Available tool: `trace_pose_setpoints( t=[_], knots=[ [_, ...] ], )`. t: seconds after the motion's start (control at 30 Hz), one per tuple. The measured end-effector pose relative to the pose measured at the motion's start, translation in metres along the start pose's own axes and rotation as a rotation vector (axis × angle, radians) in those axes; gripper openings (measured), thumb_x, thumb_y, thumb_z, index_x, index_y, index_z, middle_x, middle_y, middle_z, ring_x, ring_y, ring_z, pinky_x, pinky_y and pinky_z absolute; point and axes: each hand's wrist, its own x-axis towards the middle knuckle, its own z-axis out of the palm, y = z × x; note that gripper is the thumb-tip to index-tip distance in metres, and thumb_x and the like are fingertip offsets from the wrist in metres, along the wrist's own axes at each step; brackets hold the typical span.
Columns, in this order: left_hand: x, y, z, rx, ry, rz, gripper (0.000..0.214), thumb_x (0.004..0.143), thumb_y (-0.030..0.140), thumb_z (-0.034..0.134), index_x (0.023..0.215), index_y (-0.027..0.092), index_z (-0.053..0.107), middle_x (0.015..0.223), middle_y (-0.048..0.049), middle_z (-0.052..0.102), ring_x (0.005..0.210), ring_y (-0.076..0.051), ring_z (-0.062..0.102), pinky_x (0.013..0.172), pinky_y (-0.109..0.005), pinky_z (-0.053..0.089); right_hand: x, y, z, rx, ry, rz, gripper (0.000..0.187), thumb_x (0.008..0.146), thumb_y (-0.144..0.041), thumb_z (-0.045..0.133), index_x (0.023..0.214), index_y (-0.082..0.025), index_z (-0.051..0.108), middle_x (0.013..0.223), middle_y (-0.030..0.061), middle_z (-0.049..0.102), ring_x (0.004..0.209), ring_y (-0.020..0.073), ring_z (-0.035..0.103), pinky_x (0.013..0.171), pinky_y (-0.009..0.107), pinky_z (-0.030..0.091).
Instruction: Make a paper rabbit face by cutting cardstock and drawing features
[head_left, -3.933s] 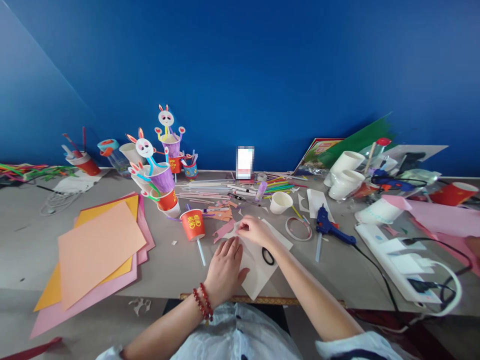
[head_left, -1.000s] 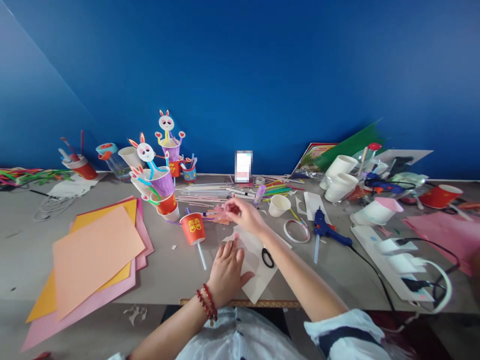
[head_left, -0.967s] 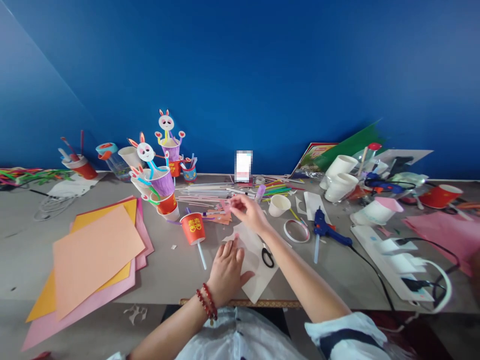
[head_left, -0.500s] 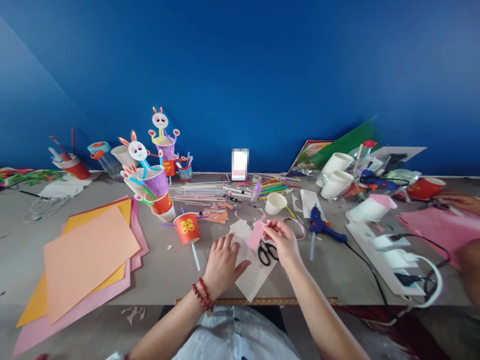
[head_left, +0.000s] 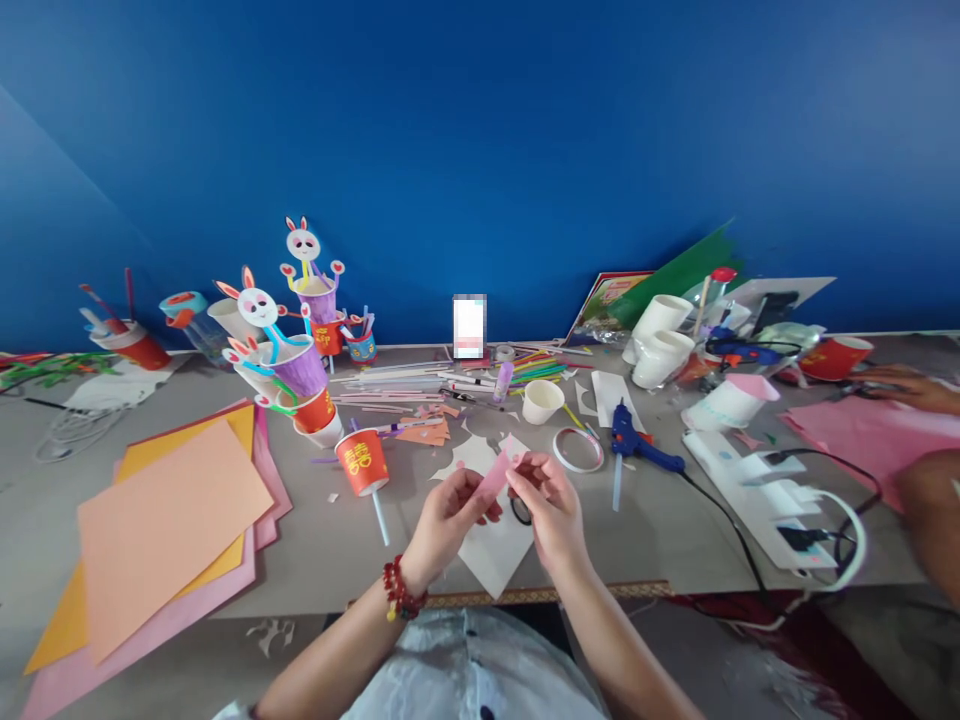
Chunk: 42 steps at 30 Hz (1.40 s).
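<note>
A small strip of pink paper (head_left: 495, 478) is stretched between my two hands, above the middle of the table. My left hand (head_left: 454, 515) pinches its lower left end, and my right hand (head_left: 547, 500) grips the upper right end. Beneath them lies a sheet of white paper (head_left: 495, 562) with a cut edge. Black-handled scissors (head_left: 520, 510) rest on that sheet, mostly covered by my right hand. To the left, a red paper cup (head_left: 363, 462) with gold characters leans upside down on a pale stick.
Coloured paper sheets (head_left: 172, 530) lie at the left, below cup rabbits (head_left: 259, 308). At the right are a roll of tape (head_left: 577, 450), a blue glue gun (head_left: 637, 442) and a power strip (head_left: 757, 500) with cords. Another person's hand (head_left: 892, 385) is at the far right.
My left hand has lifted off the white paper and taken hold of the pink strip. My right hand has drawn nearer to it. The view has shifted slightly.
</note>
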Motion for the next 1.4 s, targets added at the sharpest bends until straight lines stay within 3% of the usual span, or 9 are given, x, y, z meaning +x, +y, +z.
trace_pose_setpoints(
  t=[0.1, 0.37, 0.5, 0.63, 0.77, 0.87, 0.97, 1.17, 1.4],
  knots=[
    [0.000, 0.005, -0.001, -0.124, 0.071, 0.022, 0.028, 0.089, 0.043, 0.066, 0.084, 0.017, 0.057, 0.066, 0.0006, 0.061, 0.061, -0.012, 0.055, 0.064, -0.025, 0.044, -0.006, -0.003, 0.000, 0.031, -0.039, 0.021, 0.026, 0.073, -0.032, 0.080, 0.091, -0.022, 0.063, 0.081, -0.0008, 0.060, 0.065, 0.0125, 0.055, 0.058, 0.023, 0.048],
    [-0.004, 0.000, 0.015, -0.293, 0.169, 0.078, 0.023, 0.080, 0.036, 0.076, 0.090, 0.017, 0.066, 0.080, -0.0019, 0.066, 0.074, -0.014, 0.059, 0.073, -0.028, 0.048, -0.018, -0.003, 0.014, 0.165, -0.018, 0.061, 0.044, 0.073, -0.032, 0.080, 0.112, -0.026, 0.061, 0.081, -0.0023, 0.061, 0.066, 0.0139, 0.060, 0.062, 0.027, 0.052],
    [-0.002, 0.005, 0.010, -0.314, 0.222, 0.135, 0.015, 0.082, 0.031, 0.071, 0.080, 0.018, 0.063, 0.089, -0.0021, 0.064, 0.073, -0.013, 0.057, 0.074, -0.027, 0.048, -0.016, -0.001, 0.000, -0.013, -0.039, -0.023, 0.039, 0.081, -0.039, 0.075, 0.114, -0.024, 0.061, 0.084, 0.0014, 0.067, 0.065, 0.0148, 0.059, 0.057, 0.025, 0.049],
    [0.002, 0.012, 0.001, -0.246, 0.148, 0.028, 0.018, 0.082, 0.032, 0.066, 0.075, 0.018, 0.058, 0.090, -0.0048, 0.064, 0.086, -0.018, 0.063, 0.076, -0.029, 0.050, -0.007, 0.005, -0.027, -0.327, 0.009, -0.088, 0.026, 0.084, -0.046, 0.071, 0.090, -0.020, 0.067, 0.072, 0.0024, 0.067, 0.057, 0.0152, 0.057, 0.051, 0.025, 0.046],
    [0.001, 0.006, 0.008, -0.281, 0.015, -0.089, 0.021, 0.080, 0.035, 0.070, 0.084, 0.017, 0.060, 0.096, -0.0060, 0.065, 0.086, -0.019, 0.065, 0.075, -0.030, 0.051, -0.009, 0.012, -0.032, -0.319, 0.015, -0.083, 0.024, 0.084, -0.045, 0.071, 0.086, -0.022, 0.066, 0.071, 0.0027, 0.069, 0.062, 0.0193, 0.065, 0.058, 0.029, 0.053],
    [-0.002, 0.002, 0.015, -0.313, 0.004, -0.144, 0.028, 0.084, 0.042, 0.069, 0.085, 0.016, 0.061, 0.084, -0.0041, 0.065, 0.075, -0.015, 0.064, 0.067, -0.026, 0.048, -0.016, 0.012, -0.026, -0.379, 0.045, -0.233, 0.014, 0.088, -0.037, 0.068, 0.091, -0.023, 0.066, 0.079, 0.0042, 0.070, 0.068, 0.0205, 0.067, 0.064, 0.032, 0.055],
    [-0.003, 0.002, 0.015, -0.391, -0.039, -0.209, 0.036, 0.088, 0.050, 0.064, 0.087, 0.014, 0.063, 0.082, -0.0057, 0.066, 0.073, -0.015, 0.063, 0.064, -0.024, 0.047, -0.020, 0.005, -0.023, -0.546, -0.036, -0.519, 0.007, 0.090, -0.023, 0.063, 0.095, -0.024, 0.068, 0.087, 0.0062, 0.071, 0.079, 0.0223, 0.068, 0.074, 0.036, 0.055],
    [-0.008, 0.004, 0.011, -0.853, -0.128, -0.541, 0.045, 0.082, 0.059, 0.068, 0.101, 0.018, 0.064, 0.094, -0.0048, 0.064, 0.076, -0.014, 0.063, 0.059, -0.023, 0.049, -0.022, -0.003, -0.025, -0.712, -0.217, -0.932, 0.035, 0.086, -0.004, 0.058, 0.109, -0.028, 0.066, 0.093, 0.0068, 0.074, 0.084, 0.0237, 0.068, 0.075, 0.043, 0.057],
    [-0.017, 0.001, 0.016, -0.611, -0.040, -0.271, 0.026, 0.085, 0.040, 0.072, 0.095, 0.016, 0.067, 0.086, -0.0030, 0.062, 0.072, -0.012, 0.061, 0.067, -0.027, 0.054, -0.025, -0.004, -0.028, -0.890, -0.349, -1.096, 0.037, 0.087, -0.005, 0.060, 0.117, -0.027, 0.065, 0.096, 0.0053, 0.077, 0.086, 0.0224, 0.069, 0.076, 0.039, 0.059]
  ],
)
